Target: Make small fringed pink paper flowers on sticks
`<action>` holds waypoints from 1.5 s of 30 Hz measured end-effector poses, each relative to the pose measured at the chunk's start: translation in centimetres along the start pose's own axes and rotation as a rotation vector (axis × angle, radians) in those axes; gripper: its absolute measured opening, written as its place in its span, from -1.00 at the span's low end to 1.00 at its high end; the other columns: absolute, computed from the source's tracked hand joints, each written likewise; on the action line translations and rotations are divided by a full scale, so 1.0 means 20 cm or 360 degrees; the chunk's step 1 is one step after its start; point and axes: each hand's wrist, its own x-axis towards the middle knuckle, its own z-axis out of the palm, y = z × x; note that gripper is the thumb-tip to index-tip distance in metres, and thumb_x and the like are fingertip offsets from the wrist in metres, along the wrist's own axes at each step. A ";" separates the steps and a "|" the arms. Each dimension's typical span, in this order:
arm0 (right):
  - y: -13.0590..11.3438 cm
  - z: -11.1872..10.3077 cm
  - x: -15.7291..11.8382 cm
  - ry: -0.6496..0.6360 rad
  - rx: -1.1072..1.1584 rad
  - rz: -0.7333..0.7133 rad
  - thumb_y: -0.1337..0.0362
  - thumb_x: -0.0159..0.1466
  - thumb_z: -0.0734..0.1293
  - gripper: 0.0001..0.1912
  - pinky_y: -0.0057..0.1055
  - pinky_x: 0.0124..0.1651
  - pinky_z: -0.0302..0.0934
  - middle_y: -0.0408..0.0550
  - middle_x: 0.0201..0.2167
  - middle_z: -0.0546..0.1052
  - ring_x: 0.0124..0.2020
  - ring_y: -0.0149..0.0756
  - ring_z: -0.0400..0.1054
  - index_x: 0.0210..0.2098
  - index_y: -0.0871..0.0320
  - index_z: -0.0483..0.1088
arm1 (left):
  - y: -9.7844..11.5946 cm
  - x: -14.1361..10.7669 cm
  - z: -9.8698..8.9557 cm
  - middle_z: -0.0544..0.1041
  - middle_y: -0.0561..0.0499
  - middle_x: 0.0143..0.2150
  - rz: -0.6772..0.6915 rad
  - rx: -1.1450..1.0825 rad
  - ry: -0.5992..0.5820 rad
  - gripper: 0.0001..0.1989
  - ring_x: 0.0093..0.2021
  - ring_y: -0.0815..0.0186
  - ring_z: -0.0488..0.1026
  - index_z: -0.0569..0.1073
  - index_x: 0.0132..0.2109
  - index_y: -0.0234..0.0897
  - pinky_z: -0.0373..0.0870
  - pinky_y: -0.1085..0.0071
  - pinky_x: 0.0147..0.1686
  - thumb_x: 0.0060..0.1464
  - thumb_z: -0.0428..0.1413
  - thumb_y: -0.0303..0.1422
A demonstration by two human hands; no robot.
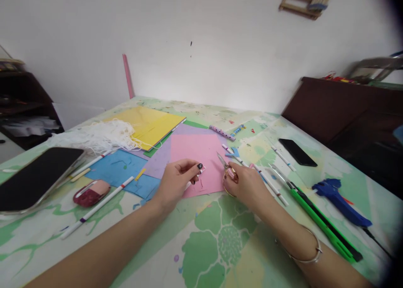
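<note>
My left hand (178,181) is closed in a pinch over the pink sheet (189,149). Between its thumb and fingers is a thin white piece (188,185), mostly covered, so its kind is unclear. My right hand (247,183) grips a pair of scissors (229,170) with gold-coloured handles. Their pointed blades (221,158) face up and away over the pink sheet's right edge, apart from my left hand. Under the pink sheet lies a purple sheet (157,162). A white marker (237,157) and a small blue scrap (232,151) lie just beyond the scissors.
At left are white string (103,134), a yellow sheet (157,126), blue sheets (116,166), a phone (40,174) and a maroon-and-pink object (91,192). At right lie a green cutter (321,221), a blue glue gun (343,202) with a cord, and a black phone (297,152).
</note>
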 end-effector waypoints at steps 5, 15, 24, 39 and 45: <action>-0.04 -0.05 -0.02 0.0063 0.0062 -0.0106 0.35 0.20 0.20 -0.79 -0.37 -0.32 0.07 0.06 -0.43 0.51 -0.40 -0.22 0.37 -0.32 0.22 0.47 | 0.01 -0.02 0.02 0.43 0.05 -0.56 -0.0032 0.0093 -0.0064 -0.83 -0.53 0.44 0.32 0.53 -0.38 -0.38 0.21 0.52 -0.50 -0.08 0.21 -0.32; -0.16 0.04 -0.07 -0.0101 0.1476 -0.0030 0.26 0.19 0.25 -0.81 -0.47 -0.32 0.25 -0.05 -0.43 0.56 -0.38 -0.35 0.42 -0.39 0.22 0.46 | -0.04 -0.06 0.06 0.40 0.07 -0.54 0.0138 0.0289 -0.0281 -0.82 -0.51 0.42 0.32 0.47 -0.41 -0.36 0.25 0.50 -0.47 -0.01 0.14 -0.30; -0.14 0.05 -0.07 -0.0130 0.1581 0.0045 0.22 0.15 0.28 -0.80 -0.44 -0.32 0.27 -0.02 -0.45 0.57 -0.39 -0.31 0.44 -0.41 0.23 0.47 | -0.06 -0.09 0.07 0.48 0.01 -0.47 0.0392 0.0576 -0.0205 -0.84 -0.44 0.33 0.39 0.50 -0.41 -0.30 0.32 0.46 -0.41 0.01 0.10 -0.31; -0.12 -0.03 -0.10 0.0242 0.0913 -0.0235 0.28 0.19 0.27 -0.80 -0.50 -0.40 0.13 -0.14 -0.57 0.51 -0.53 -0.41 0.34 -0.53 0.18 0.43 | -0.07 -0.04 0.02 0.45 -0.04 -0.44 -0.0330 -0.0460 -0.0534 -0.79 -0.44 0.43 0.37 0.54 -0.30 -0.41 0.24 0.54 -0.44 -0.01 0.18 -0.31; -0.12 -0.03 -0.10 0.0362 0.0916 -0.0378 0.29 0.20 0.27 -0.87 -0.45 -0.30 0.19 -0.12 -0.47 0.54 -0.42 -0.35 0.40 -0.44 0.15 0.42 | -0.06 -0.04 0.01 0.46 -0.01 -0.45 -0.0376 -0.0426 -0.0586 -0.83 -0.43 0.44 0.37 0.56 -0.32 -0.37 0.26 0.53 -0.40 -0.08 0.24 -0.35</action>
